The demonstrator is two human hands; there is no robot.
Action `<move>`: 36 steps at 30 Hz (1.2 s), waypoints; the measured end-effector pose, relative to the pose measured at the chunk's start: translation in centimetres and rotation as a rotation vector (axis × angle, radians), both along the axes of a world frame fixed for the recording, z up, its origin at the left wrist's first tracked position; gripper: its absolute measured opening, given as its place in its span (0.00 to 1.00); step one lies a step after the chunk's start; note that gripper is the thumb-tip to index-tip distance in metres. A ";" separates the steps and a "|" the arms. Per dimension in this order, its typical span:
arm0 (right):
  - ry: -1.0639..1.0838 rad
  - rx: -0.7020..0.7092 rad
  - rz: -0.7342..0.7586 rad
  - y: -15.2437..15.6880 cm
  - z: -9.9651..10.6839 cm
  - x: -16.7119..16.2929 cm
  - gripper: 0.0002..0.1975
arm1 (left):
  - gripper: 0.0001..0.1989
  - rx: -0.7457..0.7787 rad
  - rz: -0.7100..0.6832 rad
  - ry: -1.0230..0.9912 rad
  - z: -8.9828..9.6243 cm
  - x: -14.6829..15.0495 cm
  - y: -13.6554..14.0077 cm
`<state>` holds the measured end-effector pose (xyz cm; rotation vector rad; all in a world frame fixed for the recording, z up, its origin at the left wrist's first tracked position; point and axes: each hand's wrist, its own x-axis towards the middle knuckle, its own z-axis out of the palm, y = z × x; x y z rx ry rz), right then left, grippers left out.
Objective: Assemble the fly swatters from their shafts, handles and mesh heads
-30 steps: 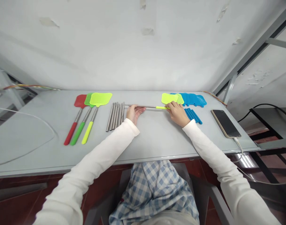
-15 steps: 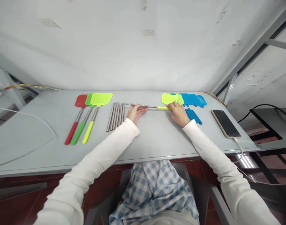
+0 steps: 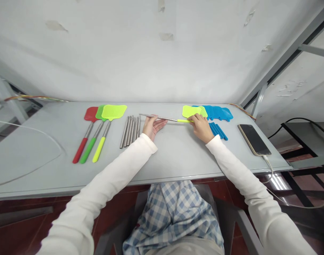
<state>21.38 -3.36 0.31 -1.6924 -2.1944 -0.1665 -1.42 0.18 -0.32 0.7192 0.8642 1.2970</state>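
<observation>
Between my two hands lies a metal rod (image 3: 167,119) with a yellow handle (image 3: 182,120) on its right end. My left hand (image 3: 152,127) pinches the rod between thumb and finger, its other fingers stretched out below. My right hand (image 3: 201,127) is closed around the yellow handle, hiding its far end. Just left of my left hand several loose metal rods (image 3: 130,131) lie side by side. Behind my right hand are yellow fly swatter heads (image 3: 190,111) and overlapping blue swatter heads (image 3: 217,112). Several blue handles (image 3: 217,131) lie beside that hand.
Three assembled fly swatters lie at the left: a red one (image 3: 81,150), a green one (image 3: 88,150) and a yellow one (image 3: 99,149). A phone (image 3: 254,139) with a white cable rests at the right of the grey table (image 3: 175,159). The wall (image 3: 151,71) stands behind.
The rod's left end has risen slightly, so the rod tilts more. Both hands keep their hold, and the view has shifted a little.
</observation>
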 end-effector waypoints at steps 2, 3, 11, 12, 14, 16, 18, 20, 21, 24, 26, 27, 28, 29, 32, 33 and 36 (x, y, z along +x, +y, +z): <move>0.015 0.016 0.003 0.0 0.0 0.0 0.13 | 0.08 -0.009 0.012 -0.013 0.0 0.0 0.0; 0.026 0.024 0.010 0.0 0.0 0.0 0.13 | 0.08 -0.009 0.020 -0.019 0.0 0.0 0.0; 0.179 0.081 0.197 -0.2 -0.2 -0.4 0.11 | 0.14 0.065 -0.228 0.162 0.2 0.1 -0.7; 0.194 0.090 0.203 -0.2 -0.2 -0.5 0.11 | 0.16 0.087 -0.248 0.181 0.3 0.1 -0.9; 0.221 0.114 0.191 -0.1 -0.1 -0.5 0.11 | 0.17 0.121 -0.274 0.196 0.4 0.2 -1.1; 0.242 0.136 0.186 -0.1 0.0 -0.5 0.11 | 0.18 0.146 -0.303 0.191 0.4 0.4 -1.3; 0.245 0.141 0.214 -0.1 0.1 -0.5 0.12 | 0.19 0.154 -0.315 0.159 0.2 0.5 -1.3; 0.225 0.129 0.242 -0.3 0.1 -0.6 0.14 | 0.19 0.150 -0.321 0.113 -0.1 0.8 -1.3; 0.214 0.119 0.240 -0.5 0.2 -0.7 0.15 | 0.19 0.153 -0.326 0.097 -0.2 0.9 -1.3; 0.213 0.068 0.146 -0.5 0.2 -0.7 0.21 | 0.18 0.162 -0.303 0.094 -0.2 1.2 -1.3; 0.211 0.032 0.040 -0.2 -0.1 -0.4 0.25 | 0.17 0.144 -0.261 0.096 0.0 1.2 -1.3; 0.194 0.019 -0.005 0.0 -0.3 -0.2 0.25 | 0.17 0.124 -0.243 0.091 0.2 1.2 -1.3; 0.163 0.008 -0.039 0.3 -0.6 0.0 0.25 | 0.17 0.101 -0.233 0.083 0.4 1.1 -1.3; 0.124 -0.002 -0.058 0.5 -0.9 0.2 0.25 | 0.17 0.078 -0.227 0.075 0.6 1.0 -1.2; 0.024 -0.029 -0.046 0.9 -1.6 0.5 0.23 | 0.19 0.029 -0.216 0.067 1.3 0.7 -1.0; 0.007 -0.028 -0.044 0.9 -1.7 0.5 0.22 | 0.19 0.029 -0.215 0.069 1.5 0.5 -1.0; -0.033 0.010 -0.091 0.7 -1.5 0.3 0.23 | 0.21 0.069 -0.202 0.087 2.2 0.3 -1.2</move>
